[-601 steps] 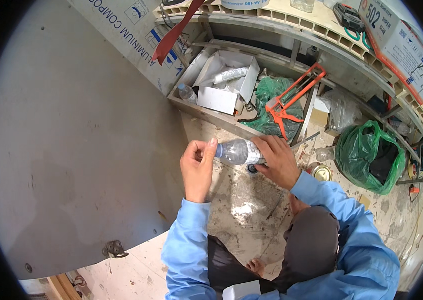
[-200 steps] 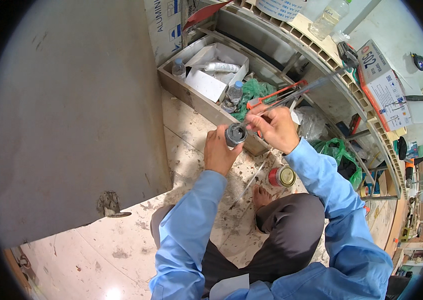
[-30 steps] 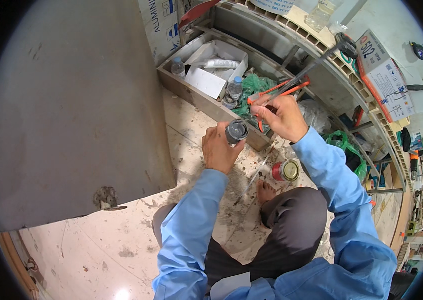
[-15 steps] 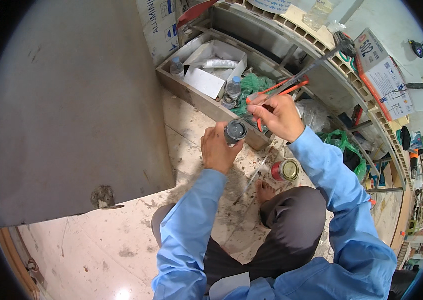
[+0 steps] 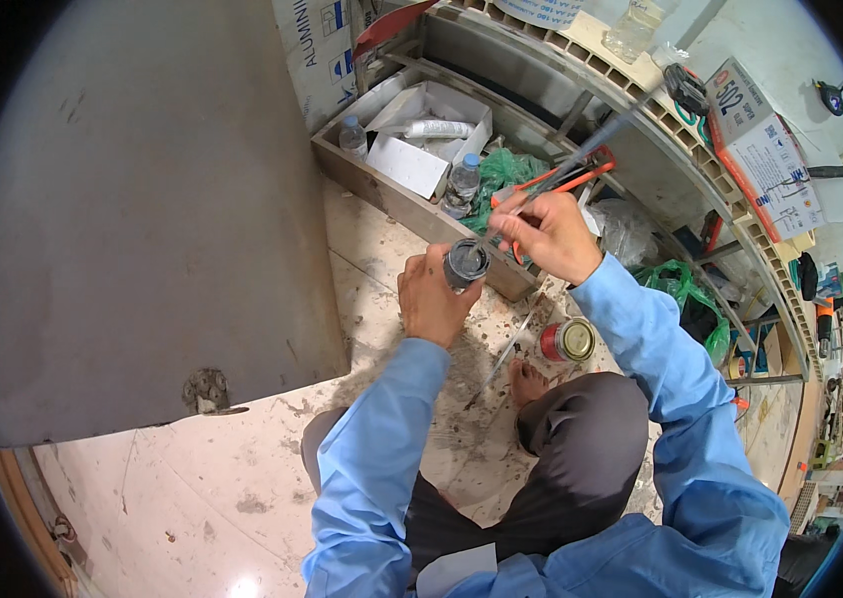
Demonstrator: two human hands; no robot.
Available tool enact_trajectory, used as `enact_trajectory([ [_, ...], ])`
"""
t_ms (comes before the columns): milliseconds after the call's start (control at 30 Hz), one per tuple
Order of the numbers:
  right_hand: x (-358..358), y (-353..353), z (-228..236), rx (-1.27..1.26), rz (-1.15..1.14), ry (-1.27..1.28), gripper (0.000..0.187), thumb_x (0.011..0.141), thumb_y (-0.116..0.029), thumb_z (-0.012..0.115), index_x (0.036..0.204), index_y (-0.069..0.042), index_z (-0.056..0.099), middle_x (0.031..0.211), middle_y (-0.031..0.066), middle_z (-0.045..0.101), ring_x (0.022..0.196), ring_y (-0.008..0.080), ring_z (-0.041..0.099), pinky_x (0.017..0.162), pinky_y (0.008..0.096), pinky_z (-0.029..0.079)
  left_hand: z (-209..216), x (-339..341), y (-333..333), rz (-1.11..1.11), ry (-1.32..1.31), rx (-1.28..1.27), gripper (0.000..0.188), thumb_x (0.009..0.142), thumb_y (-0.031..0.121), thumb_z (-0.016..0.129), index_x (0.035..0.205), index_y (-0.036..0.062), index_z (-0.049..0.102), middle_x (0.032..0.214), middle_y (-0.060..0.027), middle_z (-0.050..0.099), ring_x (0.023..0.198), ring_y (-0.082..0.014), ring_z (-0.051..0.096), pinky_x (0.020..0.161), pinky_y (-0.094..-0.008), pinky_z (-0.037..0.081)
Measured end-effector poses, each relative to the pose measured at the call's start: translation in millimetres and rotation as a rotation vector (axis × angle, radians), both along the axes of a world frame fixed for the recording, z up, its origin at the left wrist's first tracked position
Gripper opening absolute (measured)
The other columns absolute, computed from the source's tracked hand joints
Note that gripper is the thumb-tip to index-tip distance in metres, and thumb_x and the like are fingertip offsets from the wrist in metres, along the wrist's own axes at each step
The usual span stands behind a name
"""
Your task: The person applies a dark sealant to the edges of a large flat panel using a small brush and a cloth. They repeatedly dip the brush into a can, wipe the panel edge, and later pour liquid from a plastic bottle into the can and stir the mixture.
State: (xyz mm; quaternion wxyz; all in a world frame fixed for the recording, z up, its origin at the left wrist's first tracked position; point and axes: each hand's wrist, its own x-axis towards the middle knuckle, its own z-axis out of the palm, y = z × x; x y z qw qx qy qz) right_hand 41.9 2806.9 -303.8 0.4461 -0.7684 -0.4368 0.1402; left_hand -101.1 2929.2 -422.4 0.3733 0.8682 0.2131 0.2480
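Observation:
In the middle, my left hand (image 5: 433, 297) is wrapped round a small can (image 5: 466, 262) with dark grey stuff inside, its open top facing up. Between the fingers of my right hand (image 5: 549, 237) is a long thin grey stick (image 5: 596, 147). The stick's lower end reaches into the mouth of the can, and its long upper part slants up to the right, smeared by motion. Below my right hand, a red can with a gold lid (image 5: 574, 341) lies apart from both hands on the floor.
Ahead is a wooden drawer (image 5: 391, 194) holding a white box (image 5: 416, 149), plastic bottles (image 5: 462, 181), green bags and orange-handled pliers (image 5: 581, 174). A large grey panel (image 5: 152, 229) fills the left. Shelving curves along the right, carrying a cardboard box (image 5: 760, 149). My bare foot (image 5: 527, 382) rests below.
The stick in my right hand has tilted and moved slightly, its lower end now inside the can. My left hand and the can have shifted a touch left.

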Motion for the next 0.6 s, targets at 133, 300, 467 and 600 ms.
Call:
enact_trajectory([
  [133, -0.7, -3.9, 6.8, -0.047, -0.037, -0.195, 0.021, 0.101, -0.014, 0.072, 0.098, 0.007, 0.075, 0.09, 0.0105, 0.077, 0.071, 0.0135, 0.071, 0.062, 0.0302, 0.056, -0.4, -2.9, 1.4, 0.03, -0.001, -0.01, 0.061, 0.075, 0.027, 0.092, 0.123, 0.01, 0.058, 0.114, -0.0135, 0.069, 0.113, -0.0356, 0.062, 0.096, -0.0477, 0.05],
  [300, -5.3, -5.2, 15.5, 0.074, -0.146, 0.041, 0.015, 0.098, -0.007, 0.071, 0.099, 0.007, 0.075, 0.077, 0.0102, 0.075, 0.066, 0.0154, 0.074, 0.059, 0.0297, 0.055, 0.3, -2.5, 1.9, 0.034, -0.012, 0.017, 0.062, 0.075, 0.028, 0.092, 0.124, 0.0104, 0.058, 0.113, -0.0141, 0.069, 0.113, -0.0361, 0.062, 0.096, -0.0481, 0.05],
  [467, -2.5, -9.8, 21.6, 0.109, -0.153, 0.095, 0.016, 0.099, -0.007, 0.07, 0.095, 0.008, 0.074, 0.082, 0.01, 0.074, 0.069, 0.0154, 0.074, 0.059, 0.0283, 0.055, 0.3, -1.6, 1.7, 0.038, 0.023, 0.002, 0.063, 0.075, 0.028, 0.091, 0.125, 0.0111, 0.058, 0.113, -0.0142, 0.069, 0.113, -0.0361, 0.062, 0.098, -0.0479, 0.049],
  [600, -6.4, -13.0, 1.5, 0.059, -0.097, -0.002, 0.018, 0.1, -0.008, 0.069, 0.094, 0.008, 0.074, 0.09, 0.0105, 0.075, 0.071, 0.0167, 0.075, 0.061, 0.0296, 0.056, -1.3, -1.0, 0.5, 0.035, 0.01, 0.006, 0.064, 0.074, 0.029, 0.091, 0.126, 0.012, 0.057, 0.114, -0.0141, 0.068, 0.115, -0.0357, 0.061, 0.099, -0.0478, 0.047],
])
